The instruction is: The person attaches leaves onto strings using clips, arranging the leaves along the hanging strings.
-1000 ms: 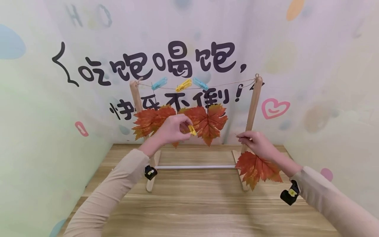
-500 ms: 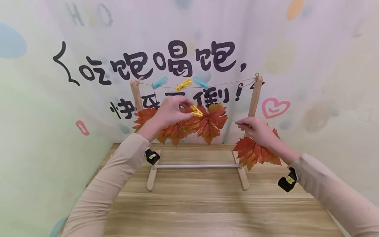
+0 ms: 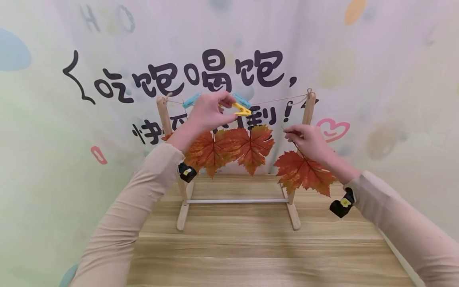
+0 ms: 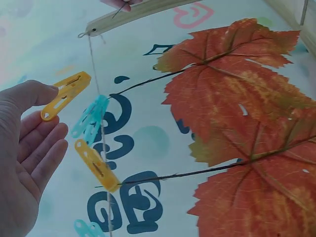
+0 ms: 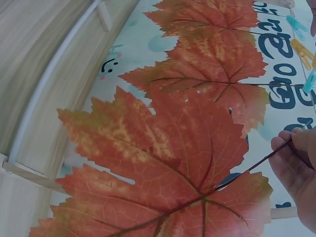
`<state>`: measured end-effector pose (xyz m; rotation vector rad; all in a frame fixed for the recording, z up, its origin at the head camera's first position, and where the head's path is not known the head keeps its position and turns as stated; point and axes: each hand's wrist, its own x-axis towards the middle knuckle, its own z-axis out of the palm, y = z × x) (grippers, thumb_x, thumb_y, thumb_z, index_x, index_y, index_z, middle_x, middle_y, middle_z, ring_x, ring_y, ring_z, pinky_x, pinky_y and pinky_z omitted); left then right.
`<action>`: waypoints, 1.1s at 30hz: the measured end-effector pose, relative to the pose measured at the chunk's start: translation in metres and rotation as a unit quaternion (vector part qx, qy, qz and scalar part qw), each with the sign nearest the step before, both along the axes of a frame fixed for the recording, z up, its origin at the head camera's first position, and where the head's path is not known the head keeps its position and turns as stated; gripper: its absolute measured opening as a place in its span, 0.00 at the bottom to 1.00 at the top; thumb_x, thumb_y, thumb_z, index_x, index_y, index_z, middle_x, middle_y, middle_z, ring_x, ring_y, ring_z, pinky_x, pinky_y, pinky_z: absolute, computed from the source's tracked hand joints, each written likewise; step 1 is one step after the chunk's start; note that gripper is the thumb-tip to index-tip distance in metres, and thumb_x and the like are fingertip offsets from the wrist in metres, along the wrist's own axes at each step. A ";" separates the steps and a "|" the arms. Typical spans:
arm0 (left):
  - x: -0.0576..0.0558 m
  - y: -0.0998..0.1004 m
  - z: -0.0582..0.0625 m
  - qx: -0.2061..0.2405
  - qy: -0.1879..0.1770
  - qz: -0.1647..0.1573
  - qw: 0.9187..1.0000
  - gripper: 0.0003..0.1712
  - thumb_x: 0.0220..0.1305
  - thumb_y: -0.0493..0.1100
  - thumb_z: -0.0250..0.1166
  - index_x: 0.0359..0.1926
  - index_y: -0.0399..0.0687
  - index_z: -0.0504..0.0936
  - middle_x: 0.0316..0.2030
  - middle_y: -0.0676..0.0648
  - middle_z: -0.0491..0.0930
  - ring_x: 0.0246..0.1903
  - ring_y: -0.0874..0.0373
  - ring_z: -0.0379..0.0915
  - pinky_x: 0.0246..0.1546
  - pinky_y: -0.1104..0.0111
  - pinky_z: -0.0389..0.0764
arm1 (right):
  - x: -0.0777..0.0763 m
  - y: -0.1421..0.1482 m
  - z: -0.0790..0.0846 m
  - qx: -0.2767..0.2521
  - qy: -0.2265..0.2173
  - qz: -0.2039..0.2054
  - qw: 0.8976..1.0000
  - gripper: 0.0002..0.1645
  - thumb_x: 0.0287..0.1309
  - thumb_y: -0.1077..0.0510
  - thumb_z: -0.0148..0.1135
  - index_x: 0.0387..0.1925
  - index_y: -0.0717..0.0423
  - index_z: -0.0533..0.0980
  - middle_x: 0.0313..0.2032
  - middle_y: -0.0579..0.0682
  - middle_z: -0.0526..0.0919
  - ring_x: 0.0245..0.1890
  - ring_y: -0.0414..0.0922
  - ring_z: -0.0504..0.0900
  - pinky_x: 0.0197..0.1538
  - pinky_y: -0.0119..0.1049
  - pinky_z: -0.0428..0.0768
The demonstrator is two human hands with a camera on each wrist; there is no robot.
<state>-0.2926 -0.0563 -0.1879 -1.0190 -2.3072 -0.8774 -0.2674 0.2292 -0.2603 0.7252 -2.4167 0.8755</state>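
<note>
My left hand (image 3: 211, 111) pinches a yellow clothespin (image 4: 66, 96) between thumb and forefinger, close in front of the string (image 3: 276, 100). My right hand (image 3: 310, 141) pinches the dark stem of a red-orange maple leaf (image 3: 305, 171), which hangs below the fingers by the right post. On the string, blue clothespins (image 4: 91, 118) and another yellow clothespin (image 4: 97, 165) hold up several more maple leaves (image 3: 252, 149) by their stems. In the head view my left hand hides part of that row, including most of the clipped yellow clothespin.
The string runs between two wooden posts (image 3: 309, 109) with flat feet (image 3: 295, 217), joined low down by a white rod (image 3: 236, 201). This stand rests on a wood-grain table (image 3: 251, 247). Behind it hangs a pale printed backdrop (image 3: 229, 24) with large dark characters.
Both hands have risen: the left brings the yellow clothespin up to the string's height, the right lifts the maple leaf off to the side of the hanging row.
</note>
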 end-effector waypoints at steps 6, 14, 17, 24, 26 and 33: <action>-0.006 0.007 0.015 0.036 0.004 0.014 0.999 0.14 0.49 0.36 0.67 0.39 0.35 0.79 0.38 0.41 0.80 0.39 0.55 0.76 0.40 0.69 0.79 | -0.005 -0.009 0.010 -0.029 -0.008 -0.020 0.999 0.10 0.55 0.68 0.58 0.40 0.66 0.79 0.32 0.59 0.83 0.28 0.49 0.82 0.28 0.19 0.74; -0.013 0.021 0.023 0.027 -0.009 0.032 0.999 0.15 0.51 0.40 0.67 0.41 0.40 0.79 0.38 0.46 0.79 0.39 0.56 0.73 0.39 0.72 0.74 | -0.013 -0.018 0.019 -0.065 -0.035 -0.052 0.996 0.10 0.59 0.65 0.55 0.40 0.64 0.78 0.34 0.59 0.83 0.30 0.45 0.81 0.34 0.23 0.78; -0.015 0.025 0.022 0.026 -0.009 0.026 0.999 0.15 0.51 0.39 0.67 0.41 0.40 0.79 0.38 0.46 0.79 0.39 0.57 0.73 0.41 0.71 0.73 | -0.016 -0.021 0.023 -0.083 -0.037 -0.062 0.994 0.10 0.59 0.64 0.55 0.39 0.64 0.79 0.33 0.59 0.82 0.28 0.40 0.80 0.34 0.24 0.78; -0.022 0.032 0.017 0.045 -0.005 0.027 0.999 0.14 0.51 0.40 0.67 0.40 0.40 0.80 0.38 0.46 0.80 0.39 0.58 0.74 0.45 0.72 0.74 | -0.022 -0.027 0.029 -0.132 -0.051 -0.075 0.987 0.10 0.59 0.62 0.56 0.39 0.65 0.78 0.32 0.61 0.81 0.26 0.37 0.77 0.33 0.22 0.77; -0.024 0.035 0.016 0.049 -0.005 0.028 0.998 0.14 0.52 0.40 0.67 0.41 0.40 0.80 0.38 0.46 0.80 0.39 0.58 0.75 0.45 0.73 0.73 | -0.026 -0.028 0.030 -0.150 -0.055 -0.077 0.984 0.11 0.59 0.62 0.56 0.39 0.67 0.78 0.33 0.62 0.80 0.27 0.39 0.78 0.33 0.22 0.77; -0.027 0.046 0.016 0.058 -0.039 0.031 0.997 0.17 0.53 0.42 0.67 0.43 0.41 0.79 0.40 0.46 0.80 0.41 0.56 0.75 0.46 0.70 0.73 | -0.035 -0.029 0.034 -0.195 -0.066 -0.084 0.975 0.12 0.59 0.62 0.55 0.40 0.67 0.77 0.34 0.64 0.79 0.28 0.41 0.78 0.33 0.23 0.78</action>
